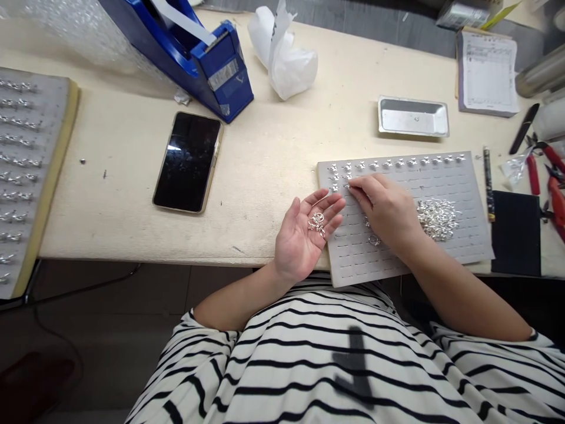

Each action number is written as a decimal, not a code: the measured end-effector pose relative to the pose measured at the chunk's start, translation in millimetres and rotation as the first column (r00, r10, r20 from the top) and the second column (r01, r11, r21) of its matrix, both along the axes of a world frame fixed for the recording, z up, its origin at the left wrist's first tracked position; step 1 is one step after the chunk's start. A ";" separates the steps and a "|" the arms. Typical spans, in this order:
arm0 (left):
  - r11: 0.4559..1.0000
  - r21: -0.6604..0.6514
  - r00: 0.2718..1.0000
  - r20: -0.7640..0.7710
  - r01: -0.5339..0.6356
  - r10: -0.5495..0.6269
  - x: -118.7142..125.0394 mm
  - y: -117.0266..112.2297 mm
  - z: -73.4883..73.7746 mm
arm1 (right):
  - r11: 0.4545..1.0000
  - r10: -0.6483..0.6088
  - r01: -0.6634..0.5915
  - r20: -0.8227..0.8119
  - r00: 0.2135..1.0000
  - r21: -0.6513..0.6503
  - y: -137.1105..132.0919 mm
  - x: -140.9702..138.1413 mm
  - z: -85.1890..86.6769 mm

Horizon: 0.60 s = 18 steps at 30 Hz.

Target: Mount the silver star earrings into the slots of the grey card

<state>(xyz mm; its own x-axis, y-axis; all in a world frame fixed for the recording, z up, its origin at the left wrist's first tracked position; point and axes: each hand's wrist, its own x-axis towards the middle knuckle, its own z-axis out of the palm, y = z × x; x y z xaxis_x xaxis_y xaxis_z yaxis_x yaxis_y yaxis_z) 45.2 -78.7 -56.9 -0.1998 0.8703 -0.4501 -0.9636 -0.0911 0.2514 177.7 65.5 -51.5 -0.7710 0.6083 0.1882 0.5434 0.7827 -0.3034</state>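
Observation:
A grey slotted foam board (459,247) lies at the table's front edge, its top rows filled with small silver rings. A heap of loose silver rings (438,218) rests on its right part. My left hand (304,238) is held palm up beside the board's left edge, fingers apart, with a few silver rings (316,223) cupped in the palm. My right hand (386,212) lies over the board, its fingertips pinched on a small ring at a slot in the third row. Another single ring (374,239) lies on the board below that hand.
A black phone (188,162) lies left of the board, a blue tape dispenser (194,56) behind it. Another ring board (26,171) sits at far left. A metal tray (412,116), crumpled white bag (282,53), paper pad (488,73), pen (488,182) and red pliers (549,176) stand around.

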 end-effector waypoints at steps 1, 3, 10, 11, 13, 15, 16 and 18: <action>1.000 0.011 1.000 0.019 -0.002 0.002 -0.4 0.0 0.8 | 1.000 -0.001 0.001 -0.003 1.000 -0.004 -0.2 0.2 1.0; 1.000 0.022 0.999 0.048 -0.004 0.003 -0.8 -0.1 2.6 | 1.000 -0.008 0.008 -0.019 1.000 -0.024 -2.2 1.7 5.6; 0.995 0.083 0.990 0.120 0.064 -0.073 4.0 -0.2 10.6 | 0.998 0.062 -0.058 -0.141 0.988 0.030 -32.2 15.8 39.6; 0.993 0.098 0.989 0.125 0.073 -0.085 5.2 0.1 11.2 | 0.995 0.104 -0.104 -0.148 0.984 0.012 -37.7 17.2 43.2; 0.989 0.124 0.987 0.125 0.086 -0.101 7.6 1.1 11.5 | 0.980 0.184 -0.193 -0.150 0.971 -0.044 -46.5 18.2 47.4; 0.986 0.134 0.985 0.120 0.104 -0.120 9.8 2.1 11.4 | 0.965 0.236 -0.250 -0.150 0.960 -0.083 -51.4 16.8 47.6; 0.983 0.134 0.983 0.117 0.122 -0.138 10.8 2.5 11.4 | 0.962 0.246 -0.261 -0.151 0.957 -0.084 -52.3 15.6 46.7; 0.978 0.136 0.979 0.110 0.156 -0.172 12.3 3.0 11.3 | 0.966 0.238 -0.250 -0.151 0.959 -0.070 -51.7 13.2 44.3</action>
